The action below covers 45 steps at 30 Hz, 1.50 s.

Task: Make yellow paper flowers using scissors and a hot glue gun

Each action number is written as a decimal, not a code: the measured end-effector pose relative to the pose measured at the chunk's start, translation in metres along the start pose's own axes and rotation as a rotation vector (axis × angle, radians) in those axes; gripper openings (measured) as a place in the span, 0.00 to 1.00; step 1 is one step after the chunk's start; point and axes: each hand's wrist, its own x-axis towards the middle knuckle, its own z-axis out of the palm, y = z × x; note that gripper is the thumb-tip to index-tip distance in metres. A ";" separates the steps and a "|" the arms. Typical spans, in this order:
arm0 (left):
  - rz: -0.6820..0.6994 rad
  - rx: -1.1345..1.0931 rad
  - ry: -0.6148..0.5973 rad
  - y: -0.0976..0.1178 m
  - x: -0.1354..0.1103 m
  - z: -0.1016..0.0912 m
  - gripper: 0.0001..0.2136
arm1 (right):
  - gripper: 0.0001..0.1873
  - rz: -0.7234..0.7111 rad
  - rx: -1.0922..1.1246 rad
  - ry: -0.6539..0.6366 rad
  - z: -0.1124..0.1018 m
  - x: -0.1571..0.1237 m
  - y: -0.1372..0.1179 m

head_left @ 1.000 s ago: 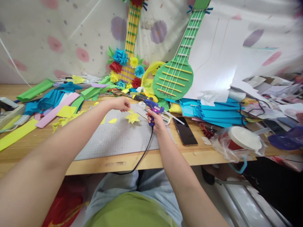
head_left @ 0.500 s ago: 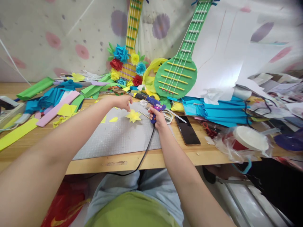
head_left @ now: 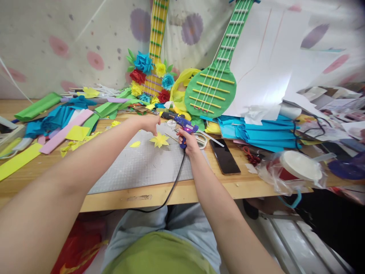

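Note:
My left hand [head_left: 151, 123] reaches down from above, its fingers bent and closed at the upper edge of a yellow paper flower [head_left: 159, 140] with pointed petals. The exact grip is partly hidden by the fingers. In my right hand [head_left: 189, 141] is a blue and purple glue gun [head_left: 184, 123], with a small light glowing on its body. A white glue stick [head_left: 213, 140] appears to come out of its rear, and a black cord [head_left: 178, 177] hangs from the handle. One loose yellow petal [head_left: 135, 144] lies on the grey cutting mat [head_left: 128, 171].
Scissors [head_left: 202, 141] lie behind my right hand, beside a phone [head_left: 225, 156]. A lidded cup [head_left: 302, 165] in plastic stands farther right. Crepe paper pieces [head_left: 68, 131] cover the left side. Green [head_left: 211, 91] and yellow [head_left: 156, 49] paper instruments lean at the back.
The view has shifted slightly. A yellow scrap beside my left forearm is now out of sight. Both hands stay in nearly the same place, with the glue gun still in the right.

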 end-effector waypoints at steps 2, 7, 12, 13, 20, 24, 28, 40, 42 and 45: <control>-0.004 0.014 0.009 0.001 -0.001 0.000 0.34 | 0.17 0.002 -0.005 -0.002 0.000 0.000 0.000; 0.005 0.045 0.032 0.007 -0.007 0.001 0.33 | 0.17 -0.002 -0.012 -0.005 0.000 0.000 0.000; 0.049 0.029 0.059 0.001 -0.003 0.005 0.33 | 0.17 -0.003 -0.015 -0.009 0.000 -0.001 0.000; 0.065 0.012 0.060 -0.002 -0.001 0.006 0.33 | 0.16 -0.005 -0.017 -0.010 0.000 -0.001 0.000; 0.107 -0.118 0.016 -0.007 -0.004 0.011 0.29 | 0.16 -0.005 -0.013 -0.004 0.000 -0.002 0.000; 0.008 -0.360 -0.046 -0.001 -0.013 0.016 0.24 | 0.17 -0.013 -0.011 -0.007 0.001 -0.002 0.000; -0.074 -0.415 0.074 0.000 -0.011 0.025 0.27 | 0.18 -0.010 -0.018 -0.013 0.003 -0.004 0.000; -0.072 -0.180 0.201 0.015 -0.001 0.043 0.31 | 0.16 -0.016 -0.052 -0.009 0.002 -0.005 0.002; -0.065 -0.162 0.225 0.013 -0.001 0.046 0.31 | 0.17 -0.016 -0.049 -0.011 0.002 -0.006 0.001; -0.069 -0.162 0.228 0.011 -0.004 0.046 0.31 | 0.17 -0.021 -0.048 -0.013 0.002 -0.007 0.001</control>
